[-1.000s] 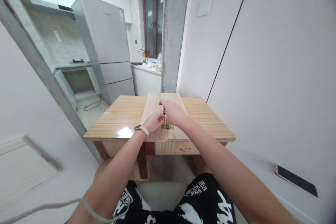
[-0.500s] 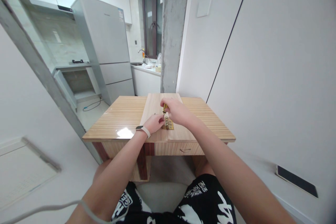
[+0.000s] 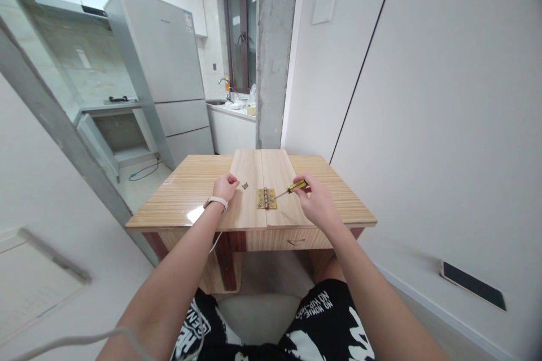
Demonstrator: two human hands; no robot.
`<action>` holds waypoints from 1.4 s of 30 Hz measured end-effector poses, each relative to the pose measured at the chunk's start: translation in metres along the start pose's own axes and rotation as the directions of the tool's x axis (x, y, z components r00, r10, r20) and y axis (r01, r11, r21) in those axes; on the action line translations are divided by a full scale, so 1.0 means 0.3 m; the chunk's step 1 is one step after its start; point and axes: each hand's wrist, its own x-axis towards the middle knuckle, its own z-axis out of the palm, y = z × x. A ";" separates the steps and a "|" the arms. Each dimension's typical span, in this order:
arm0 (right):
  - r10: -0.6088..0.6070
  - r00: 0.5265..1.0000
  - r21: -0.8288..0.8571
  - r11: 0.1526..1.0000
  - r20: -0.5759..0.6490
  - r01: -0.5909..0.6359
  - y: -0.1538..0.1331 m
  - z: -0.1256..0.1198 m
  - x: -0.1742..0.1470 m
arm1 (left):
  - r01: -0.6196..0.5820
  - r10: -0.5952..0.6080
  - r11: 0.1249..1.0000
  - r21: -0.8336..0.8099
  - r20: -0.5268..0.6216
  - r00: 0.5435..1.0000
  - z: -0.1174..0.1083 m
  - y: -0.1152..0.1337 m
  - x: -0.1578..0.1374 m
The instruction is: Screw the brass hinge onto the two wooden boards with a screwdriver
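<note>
Two pale wooden boards (image 3: 249,172) lie side by side on a small wooden table (image 3: 190,192). A brass hinge (image 3: 266,198) sits across their seam near the front edge. My right hand (image 3: 315,200) holds a yellow-and-black screwdriver (image 3: 291,188), its tip pointing left toward the hinge. My left hand (image 3: 226,186), with a watch on the wrist, rests on the left board with curled fingers. A small screw (image 3: 244,185) lies on the board just right of it. Whether the left hand pinches anything is hidden.
A white wall and cabinet doors run close along the right. A grey concrete pillar (image 3: 271,51) stands behind the table, a fridge (image 3: 169,73) and kitchen counter to the back left. A table drawer (image 3: 292,240) faces my knees. A dark phone-like slab (image 3: 472,285) lies low right.
Both hands have drawn apart from the hinge: the right swung out to the right with the screwdriver, the left moved left. The hinge and a small screw are now uncovered.
</note>
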 end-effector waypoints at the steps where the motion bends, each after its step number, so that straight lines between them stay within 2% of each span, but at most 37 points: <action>1: 0.013 1.000 0.009 1.000 -0.009 -0.013 0.011 0.005 -0.016 | 0.008 -0.008 1.000 0.008 0.003 1.000 0.004 -0.004 0.005; 8: 0.077 0.992 0.035 0.997 -0.095 -0.074 0.055 0.024 -0.042 | 0.003 -0.007 0.997 0.076 0.054 0.999 0.030 -0.012 0.003; 15: 0.040 0.999 -0.012 0.999 -0.032 -0.041 0.070 0.051 0.007 | -0.019 0.011 0.997 0.077 0.097 0.995 0.002 -0.014 -0.015; 24: 0.025 1.000 -0.059 0.998 0.009 -0.025 0.086 0.077 0.041 | -0.028 0.027 1.000 0.004 0.101 0.995 -0.032 0.034 -0.050; 29: 0.014 0.998 -0.178 0.984 0.059 -0.003 0.053 0.071 0.075 | -0.097 0.106 0.991 -0.091 0.102 0.989 -0.039 0.100 -0.058; 34: 0.034 0.994 -0.353 0.936 0.105 0.005 -0.002 0.073 0.112 | -0.172 0.207 0.954 -0.246 0.122 0.971 -0.028 0.201 -0.078; 42: 0.113 0.981 -0.533 0.846 0.157 -0.012 -0.040 0.084 0.173 | -0.237 0.319 0.919 -0.314 0.244 0.916 -0.022 0.348 -0.127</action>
